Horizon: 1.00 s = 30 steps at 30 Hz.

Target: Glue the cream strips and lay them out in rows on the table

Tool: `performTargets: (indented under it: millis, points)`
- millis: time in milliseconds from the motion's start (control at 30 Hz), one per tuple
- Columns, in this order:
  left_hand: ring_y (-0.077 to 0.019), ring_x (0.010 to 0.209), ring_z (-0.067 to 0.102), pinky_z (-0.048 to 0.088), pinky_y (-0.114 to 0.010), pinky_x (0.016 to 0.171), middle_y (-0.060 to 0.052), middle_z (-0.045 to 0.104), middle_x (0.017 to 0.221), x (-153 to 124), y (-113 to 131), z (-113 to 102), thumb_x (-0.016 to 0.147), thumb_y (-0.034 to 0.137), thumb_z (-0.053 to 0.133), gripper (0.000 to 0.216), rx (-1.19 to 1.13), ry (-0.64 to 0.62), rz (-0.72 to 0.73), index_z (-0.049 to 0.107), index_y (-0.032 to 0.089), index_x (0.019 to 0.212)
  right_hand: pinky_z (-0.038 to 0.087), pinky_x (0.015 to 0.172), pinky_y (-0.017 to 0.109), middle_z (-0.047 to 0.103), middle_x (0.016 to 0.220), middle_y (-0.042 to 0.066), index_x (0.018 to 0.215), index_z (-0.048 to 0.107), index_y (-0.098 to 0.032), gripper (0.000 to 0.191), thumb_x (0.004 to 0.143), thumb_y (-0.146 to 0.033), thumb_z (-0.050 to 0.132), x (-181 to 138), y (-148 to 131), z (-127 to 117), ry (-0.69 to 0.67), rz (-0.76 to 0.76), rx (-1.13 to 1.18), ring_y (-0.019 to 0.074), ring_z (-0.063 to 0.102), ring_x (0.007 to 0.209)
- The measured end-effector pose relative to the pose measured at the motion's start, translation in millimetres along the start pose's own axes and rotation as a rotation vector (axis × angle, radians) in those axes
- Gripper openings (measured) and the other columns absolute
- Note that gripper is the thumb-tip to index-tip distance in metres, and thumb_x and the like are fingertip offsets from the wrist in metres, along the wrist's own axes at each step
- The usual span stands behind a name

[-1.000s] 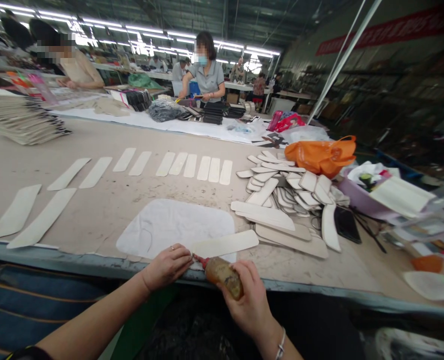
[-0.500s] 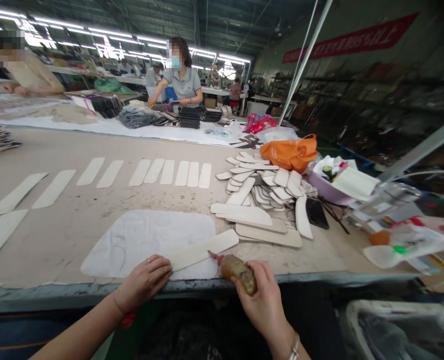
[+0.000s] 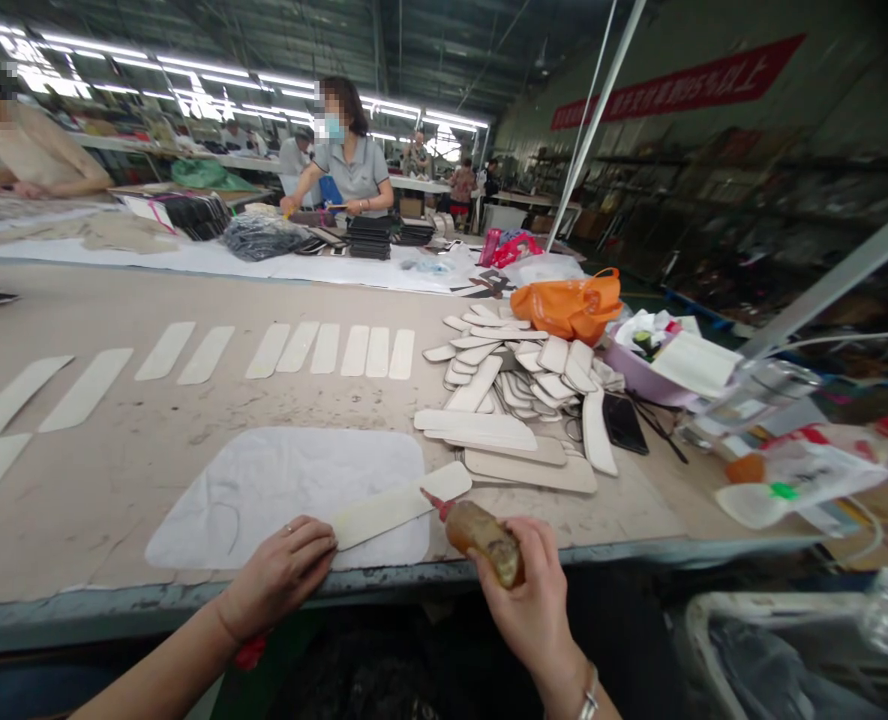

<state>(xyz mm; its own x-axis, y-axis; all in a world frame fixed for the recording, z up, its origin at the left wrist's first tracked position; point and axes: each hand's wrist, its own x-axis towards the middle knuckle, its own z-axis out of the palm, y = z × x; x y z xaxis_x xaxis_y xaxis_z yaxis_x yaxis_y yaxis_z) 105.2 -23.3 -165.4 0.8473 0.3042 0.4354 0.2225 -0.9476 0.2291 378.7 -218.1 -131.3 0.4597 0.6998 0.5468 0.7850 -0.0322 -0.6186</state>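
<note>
My right hand (image 3: 528, 600) is closed around a brownish squeeze bottle (image 3: 483, 540) whose red nozzle touches a long cream strip (image 3: 399, 505). That strip lies slantwise on a white cloth pad (image 3: 279, 490) at the table's near edge. My left hand (image 3: 277, 575) has its fingers curled, pressing down the strip's left end. A loose pile of similar cream pieces (image 3: 523, 395) lies just beyond, to the right.
A row of cream strips (image 3: 324, 350) is spread across the beige table (image 3: 151, 440). An orange bag (image 3: 564, 305), a purple tub (image 3: 639, 375) and a black phone (image 3: 624, 425) sit at right. Other people work at far tables.
The bottle's nozzle has travelled rightward along the strip, from its left end to near its right end. The view has shifted right; my left hand still pins the strip.
</note>
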Motion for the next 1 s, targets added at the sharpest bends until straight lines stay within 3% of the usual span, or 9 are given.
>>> performTargets:
  millis: [133, 267, 567, 800, 1000]
  points:
    - [-0.0153, 0.085, 0.058, 0.052, -0.028, 0.079, -0.007, 0.064, 0.092, 0.2, 0.7, -2.1, 0.085, 0.012, 0.051, 0.017, 0.014, -0.017, 0.012, 0.060, 0.017, 0.098, 0.052, 0.084, 0.038, 0.050, 0.104, 0.009, 0.109, 0.049, -0.021, 0.034, 0.078, -0.020, 0.063, -5.2, -21.2, 23.7, -0.159, 0.004, 0.182, 0.0220, 0.054, 0.095]
    - [-0.0157, 0.086, 0.057, 0.051, -0.028, 0.078, -0.008, 0.064, 0.093, -3.3, -0.4, -1.8, 0.085, 0.012, 0.051, 0.017, 0.033, -0.012, 0.013, 0.060, 0.016, 0.098, 0.053, 0.083, 0.037, 0.050, 0.105, 0.009, 0.111, 0.049, -0.021, 0.037, 0.077, -0.018, 0.063, -4.8, -28.1, 31.7, -0.244, 0.004, 0.195, 0.0214, 0.055, 0.094]
    - [-0.0158, 0.082, 0.057, 0.051, -0.028, 0.078, -0.006, 0.062, 0.088, -1.6, 3.3, -3.1, 0.084, 0.015, 0.050, 0.012, 0.089, -0.010, -0.034, 0.060, 0.016, 0.090, 0.051, 0.083, 0.042, 0.051, 0.103, 0.009, 0.109, 0.051, -0.020, 0.032, 0.080, -0.027, 0.063, 0.4, 12.2, -2.8, -0.053, 0.047, -0.075, 0.0234, 0.054, 0.092]
    - [-0.0156, 0.083, 0.057, 0.050, -0.027, 0.079, -0.006, 0.062, 0.088, -4.8, -2.6, -5.8, 0.084, 0.016, 0.051, 0.011, 0.085, -0.024, -0.042, 0.060, 0.018, 0.090, 0.050, 0.079, 0.043, 0.055, 0.097, 0.009, 0.103, 0.052, -0.020, 0.031, 0.079, -0.035, 0.065, 11.0, 19.4, -20.3, 0.149, 0.065, -0.129, 0.0251, 0.054, 0.090]
    - [-0.0155, 0.081, 0.058, 0.050, -0.026, 0.074, -0.005, 0.062, 0.087, -15.8, -9.1, -17.9, 0.083, 0.017, 0.051, 0.009, 0.112, -0.046, -0.098, 0.060, 0.019, 0.087, 0.050, 0.078, 0.042, 0.055, 0.096, 0.008, 0.102, 0.053, -0.020, 0.031, 0.079, -0.035, 0.065, 12.4, 24.0, -17.9, 0.124, 0.070, -0.098, 0.0243, 0.054, 0.089]
